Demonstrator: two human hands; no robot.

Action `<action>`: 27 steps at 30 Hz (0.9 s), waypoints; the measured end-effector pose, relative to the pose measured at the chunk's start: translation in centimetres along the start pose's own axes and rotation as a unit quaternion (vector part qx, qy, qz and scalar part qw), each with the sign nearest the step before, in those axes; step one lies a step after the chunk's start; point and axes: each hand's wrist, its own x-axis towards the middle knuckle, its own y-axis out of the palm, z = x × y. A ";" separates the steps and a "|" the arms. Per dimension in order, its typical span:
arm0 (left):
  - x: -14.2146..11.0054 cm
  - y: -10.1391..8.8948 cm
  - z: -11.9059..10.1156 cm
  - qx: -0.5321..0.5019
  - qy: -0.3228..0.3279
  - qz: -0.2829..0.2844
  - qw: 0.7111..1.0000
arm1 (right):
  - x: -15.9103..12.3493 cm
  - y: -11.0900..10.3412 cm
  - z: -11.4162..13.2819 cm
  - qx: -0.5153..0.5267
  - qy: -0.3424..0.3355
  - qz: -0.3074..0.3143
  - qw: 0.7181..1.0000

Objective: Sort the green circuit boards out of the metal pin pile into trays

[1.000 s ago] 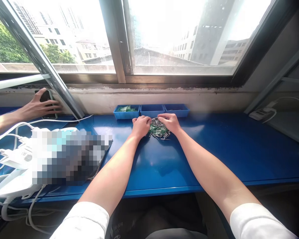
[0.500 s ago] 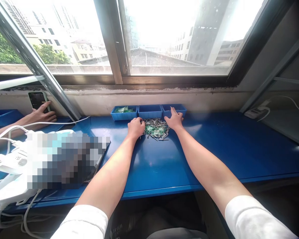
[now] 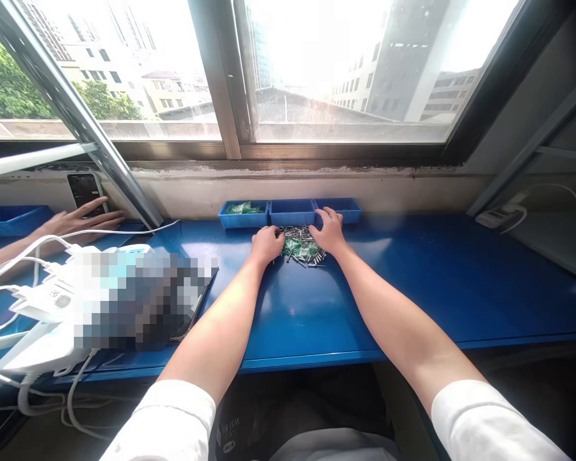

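Observation:
A small heap of metal pins mixed with green pieces (image 3: 300,246) lies on the blue bench (image 3: 413,282) just in front of three small blue trays. My left hand (image 3: 266,244) rests curled at the heap's left edge, fingers bent onto the pins. My right hand (image 3: 330,232) sits at the heap's right edge, fingers spread over the parts and pointing toward the right tray (image 3: 342,209). The left tray (image 3: 244,214) holds green pieces; the middle tray (image 3: 292,212) looks bare.
Another person's hand (image 3: 74,221) lies at the far left by a phone (image 3: 85,190) leaning on the wall. A blurred device with white cables (image 3: 125,294) fills the bench's left front. A power strip (image 3: 498,218) lies at the right, under the window sill.
My right hand drew back from the right tray to the heap's right edge. My left hand stays at the heap's left side. The other person's hand slid down from the phone.

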 end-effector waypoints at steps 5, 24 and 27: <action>-0.1 0.0 0.0 0.003 -0.001 0.003 1.000 | -0.6 0.0 0.5 -0.013 -0.010 0.065 0.998; -3.2 -10.3 -4.5 -0.279 0.278 -0.200 0.897 | -1.5 0.2 1.2 -0.007 -0.006 0.131 0.991; -5.8 -16.1 -5.5 -0.369 0.405 -0.240 0.801 | -1.4 0.6 1.1 -0.013 -0.006 0.135 0.991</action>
